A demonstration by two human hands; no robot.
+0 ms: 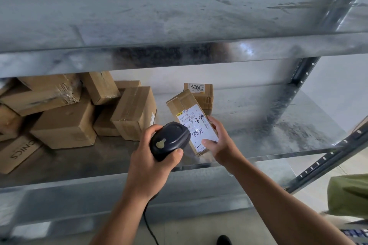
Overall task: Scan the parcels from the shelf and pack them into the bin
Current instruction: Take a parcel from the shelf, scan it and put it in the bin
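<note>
- Over the front lip of the metal shelf (278, 117), the right hand (219, 141) grasps a small cardboard parcel (184, 101) by its near end. The thumb presses on the white shipping label (201, 125) and the fingers wrap round the right edge.
- The left hand (153, 157) is clenched round a black handheld barcode scanner (169, 139), with the thumb across its near side. Its cable (149, 226) trails down toward the floor.
- The key relation: the parcel lies just right of the scanner, and the scanner's nose overlaps the label's left edge.
- The parcel's long axis runs from far-left to near-right, with the label face turned up toward the camera.
- Judged from this, the scanner sits too close and too far to one side to take in the whole code. It probably needs backing off, or the label needs turning toward it.
- The scanner's window and any beam are hidden. The scanner and the thumb cover parts of the label, and the print is blurred apart from the handwritten marks.
- Whether the parcel's far end touches the shelf cannot be told.
- No bin is in view. A green object (348, 195), cut off at the right edge, cannot be identified.
- A heap of cardboard boxes (65, 125) fills the left of the same shelf, and a small labelled box (201, 93) stands just behind the held parcel.
</note>
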